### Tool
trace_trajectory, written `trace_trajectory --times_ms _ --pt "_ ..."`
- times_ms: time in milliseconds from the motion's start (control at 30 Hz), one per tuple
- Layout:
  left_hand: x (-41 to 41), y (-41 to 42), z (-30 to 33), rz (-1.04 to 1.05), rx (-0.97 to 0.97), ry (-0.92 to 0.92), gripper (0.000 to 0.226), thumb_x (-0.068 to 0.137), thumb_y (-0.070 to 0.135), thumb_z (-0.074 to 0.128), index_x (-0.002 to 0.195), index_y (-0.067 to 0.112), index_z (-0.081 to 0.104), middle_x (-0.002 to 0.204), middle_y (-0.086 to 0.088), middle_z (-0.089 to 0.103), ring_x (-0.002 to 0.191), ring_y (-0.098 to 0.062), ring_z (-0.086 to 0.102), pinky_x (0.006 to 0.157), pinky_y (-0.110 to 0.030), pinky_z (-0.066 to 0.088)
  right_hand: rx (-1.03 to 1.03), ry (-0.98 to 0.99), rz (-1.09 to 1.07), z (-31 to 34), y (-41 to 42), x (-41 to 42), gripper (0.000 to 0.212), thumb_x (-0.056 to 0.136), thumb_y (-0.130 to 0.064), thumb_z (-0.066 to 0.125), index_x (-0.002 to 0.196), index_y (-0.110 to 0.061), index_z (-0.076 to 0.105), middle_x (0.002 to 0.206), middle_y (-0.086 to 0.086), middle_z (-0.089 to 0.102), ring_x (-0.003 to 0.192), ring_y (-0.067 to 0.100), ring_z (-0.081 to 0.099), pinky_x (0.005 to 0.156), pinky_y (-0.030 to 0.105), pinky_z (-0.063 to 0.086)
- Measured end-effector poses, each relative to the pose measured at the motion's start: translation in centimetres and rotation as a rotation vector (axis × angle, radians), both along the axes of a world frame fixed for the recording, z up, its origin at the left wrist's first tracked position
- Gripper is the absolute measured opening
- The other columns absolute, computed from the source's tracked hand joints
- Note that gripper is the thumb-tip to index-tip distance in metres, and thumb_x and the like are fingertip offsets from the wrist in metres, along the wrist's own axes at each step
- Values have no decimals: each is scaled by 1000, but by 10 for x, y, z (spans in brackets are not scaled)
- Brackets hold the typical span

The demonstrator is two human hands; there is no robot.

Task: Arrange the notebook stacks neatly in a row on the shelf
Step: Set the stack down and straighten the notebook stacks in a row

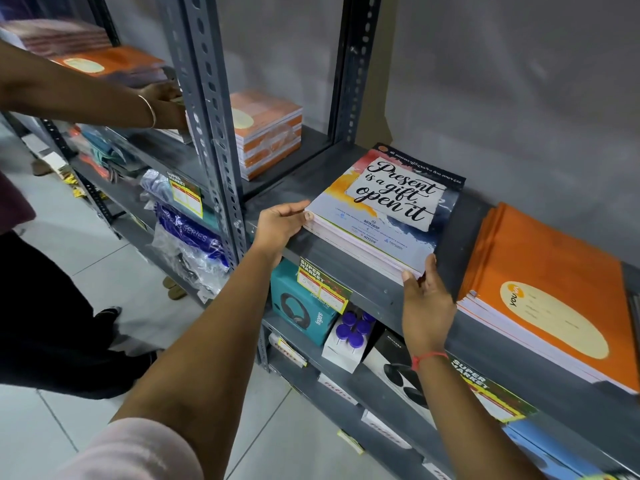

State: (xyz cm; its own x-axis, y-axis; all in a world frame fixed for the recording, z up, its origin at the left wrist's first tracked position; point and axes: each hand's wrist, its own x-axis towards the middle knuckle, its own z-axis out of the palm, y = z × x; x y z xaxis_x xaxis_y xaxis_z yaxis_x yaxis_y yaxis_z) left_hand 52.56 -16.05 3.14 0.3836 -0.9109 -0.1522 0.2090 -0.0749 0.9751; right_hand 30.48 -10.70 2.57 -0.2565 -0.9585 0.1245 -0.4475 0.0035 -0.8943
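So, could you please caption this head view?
Left hand and right hand press against a notebook stack on the grey shelf.

Arms outstretched, left hand (pixel 282 225) and right hand (pixel 425 301) unclenched, palms inward.

L hand (pixel 280 224) & R hand (pixel 425 301) press notebook stack (pixel 384 216) corners on shelf (pixel 462 233).

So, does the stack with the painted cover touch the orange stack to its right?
Apart. The head view shows a strip of bare dark shelf between the painted-cover stack and the orange stack along their facing edges.
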Motion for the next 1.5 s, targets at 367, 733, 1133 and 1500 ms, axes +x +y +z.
trace_trajectory --times_ms 367,733,1133,1500 --pt "-7 0 2 59 0 22 30 85 2 61 115 1 63 105 -7 65 103 -19 58 87 -21 49 -9 -3 -62 0 -4 2 45 89 -11 55 133 -5 48 128 18 62 113 31 61 85 22 40" --pt "-14 0 7 151 31 34 28 85 4 62 112 1 65 98 -7 66 92 -17 61 77 -19 51 -17 2 -87 0 -5 5 43 89 -12 56 130 -4 52 125 19 63 110 31 63 83 21 40" --pt "-32 10 17 318 77 -30 21 87 8 58 105 6 70 93 -3 71 98 -22 63 95 -31 49 23 33 -2 11 5 -4 43 92 -9 49 135 -11 47 125 15 64 97 22 62 79 21 45" --pt "-225 75 31 -343 -131 -426 39 96 19 45 133 9 49 138 -10 53 123 -12 49 102 -17 33 -377 -59 -455 26 56 -140 52 90 -11 47 140 -2 37 149 7 34 141 21 29 105 -1 19"
